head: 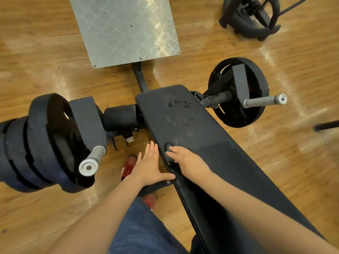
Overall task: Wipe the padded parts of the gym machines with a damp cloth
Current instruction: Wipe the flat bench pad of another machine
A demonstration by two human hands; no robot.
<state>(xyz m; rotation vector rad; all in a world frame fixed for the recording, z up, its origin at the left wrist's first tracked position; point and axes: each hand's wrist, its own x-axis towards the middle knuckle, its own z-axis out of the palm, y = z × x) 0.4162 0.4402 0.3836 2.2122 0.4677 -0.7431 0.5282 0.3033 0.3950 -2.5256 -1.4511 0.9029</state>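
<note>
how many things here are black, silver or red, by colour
black: 3 - padded bench, left weight plates, right weight plate
silver: 3 - footplate, two bar ends
red: 2 - shoes
total: 8

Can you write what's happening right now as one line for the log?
left hand: open, flat beside pad | right hand: presses dark cloth on black pad | pad: wet marks near top

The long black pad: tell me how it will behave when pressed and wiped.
The long black pad probably gives a little: it dimples around the right hand's fingertips. Wet patches near its far end suggest a smooth, possibly slippery cover. It looks fixed to the frame, so it likely won't shift.
</note>
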